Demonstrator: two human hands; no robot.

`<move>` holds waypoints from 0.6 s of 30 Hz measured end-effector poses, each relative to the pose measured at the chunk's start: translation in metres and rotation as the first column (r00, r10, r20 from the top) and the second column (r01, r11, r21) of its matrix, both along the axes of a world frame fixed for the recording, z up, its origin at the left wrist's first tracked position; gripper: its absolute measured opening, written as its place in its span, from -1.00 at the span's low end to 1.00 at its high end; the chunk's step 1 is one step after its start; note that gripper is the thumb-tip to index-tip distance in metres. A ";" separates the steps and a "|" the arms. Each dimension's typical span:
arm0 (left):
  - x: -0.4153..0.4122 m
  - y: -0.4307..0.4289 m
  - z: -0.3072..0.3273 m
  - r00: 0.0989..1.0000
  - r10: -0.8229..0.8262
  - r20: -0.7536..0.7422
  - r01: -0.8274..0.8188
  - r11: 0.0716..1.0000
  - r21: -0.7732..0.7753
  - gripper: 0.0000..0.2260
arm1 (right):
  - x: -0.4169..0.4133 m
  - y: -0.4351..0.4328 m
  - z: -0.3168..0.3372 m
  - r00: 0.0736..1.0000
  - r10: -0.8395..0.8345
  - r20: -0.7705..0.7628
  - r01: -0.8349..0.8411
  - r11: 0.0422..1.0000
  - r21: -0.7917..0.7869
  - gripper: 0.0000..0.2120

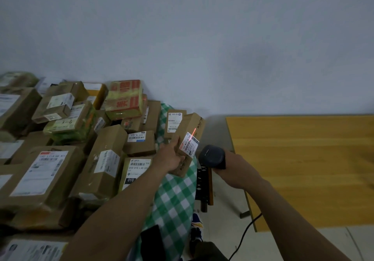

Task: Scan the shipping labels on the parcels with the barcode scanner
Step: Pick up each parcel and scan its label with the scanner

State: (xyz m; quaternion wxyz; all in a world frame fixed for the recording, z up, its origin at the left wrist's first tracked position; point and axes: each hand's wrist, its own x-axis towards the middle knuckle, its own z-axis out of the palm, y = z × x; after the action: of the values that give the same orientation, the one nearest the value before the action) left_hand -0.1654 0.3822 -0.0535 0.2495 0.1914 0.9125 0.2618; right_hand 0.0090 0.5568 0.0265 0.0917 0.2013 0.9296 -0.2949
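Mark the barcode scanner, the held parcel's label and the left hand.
barcode scanner [212,156]: head view, top of its dark head.
label [189,143]: head view, middle of the white sticker.
left hand [169,157]: head view, back of the hand.

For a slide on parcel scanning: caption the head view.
Left hand holds up a parcel while the right hand aims the scanner at its label.

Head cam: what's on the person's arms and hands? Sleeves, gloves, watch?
Nothing worn shows. The left hand and right hand are bare, no gloves. The left forearm and right forearm are bare to the frame edge: no sleeves, watch or bands visible.
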 end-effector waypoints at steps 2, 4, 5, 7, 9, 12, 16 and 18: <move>-0.001 -0.001 -0.001 1.000 -0.002 -0.004 0.002 1.000 0.008 -0.24 | 0.000 -0.001 0.000 1.000 0.009 0.015 -0.009 1.000 0.017 -0.60; -0.002 0.000 -0.002 1.000 0.001 -0.010 -0.001 1.000 -0.004 -0.22 | -0.001 -0.001 -0.001 1.000 0.014 0.019 -0.014 1.000 0.023 -0.60; -0.002 0.000 -0.003 1.000 0.003 -0.007 -0.003 1.000 -0.005 -0.21 | -0.002 -0.001 -0.001 1.000 0.012 0.016 -0.013 1.000 0.023 -0.60; -0.002 -0.001 -0.004 1.000 0.013 0.002 -0.013 1.000 0.000 -0.18 | -0.003 -0.001 -0.002 1.000 0.008 0.018 -0.008 1.000 0.022 -0.61; 0.000 -0.001 -0.006 1.000 0.025 0.011 -0.025 1.000 -0.008 -0.17 | -0.003 0.000 -0.005 1.000 0.006 0.020 -0.006 1.000 0.019 -0.60; 0.013 0.000 -0.009 0.998 0.045 0.050 -0.048 0.996 0.073 -0.17 | -0.001 0.002 -0.009 1.000 -0.028 0.004 0.028 1.000 -0.004 -0.57; 0.050 -0.001 -0.022 0.965 0.064 0.256 -0.138 0.950 0.280 -0.31 | 0.003 0.005 -0.017 0.996 -0.091 -0.012 0.090 0.995 -0.049 -0.55; 0.068 -0.005 -0.033 0.928 0.100 0.359 -0.233 0.907 0.351 -0.39 | 0.003 0.004 -0.024 0.996 -0.088 0.000 0.087 0.994 -0.067 -0.56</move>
State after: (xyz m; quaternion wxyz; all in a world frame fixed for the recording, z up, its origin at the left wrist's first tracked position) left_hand -0.0972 0.3771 -0.0866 0.3335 0.1103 0.8003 0.4860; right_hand 0.0119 0.5611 0.0026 0.0842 0.2383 0.9096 -0.3298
